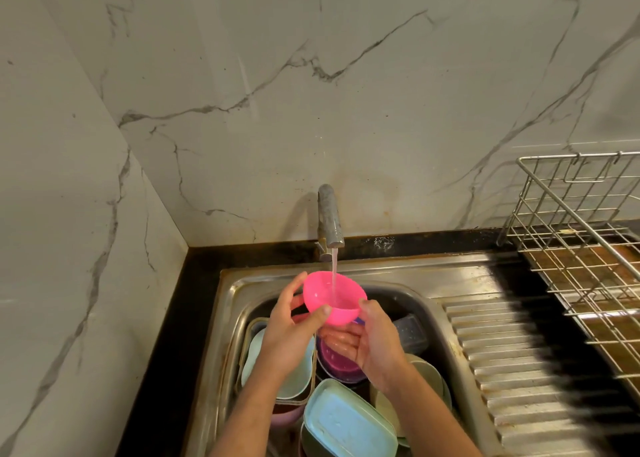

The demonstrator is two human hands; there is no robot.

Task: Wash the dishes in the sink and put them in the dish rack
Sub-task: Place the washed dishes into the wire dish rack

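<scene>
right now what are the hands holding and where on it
Both hands hold the pink bowl by its rim: left hand on the left side, right hand on the right.

Grey-veined marble walls [346, 76] are meeting in a corner on the left and catching soft light as pale glare streaks. A black tabletop [156, 370] is running along their foot, its wet back strip [384, 243] glinting.
</scene>
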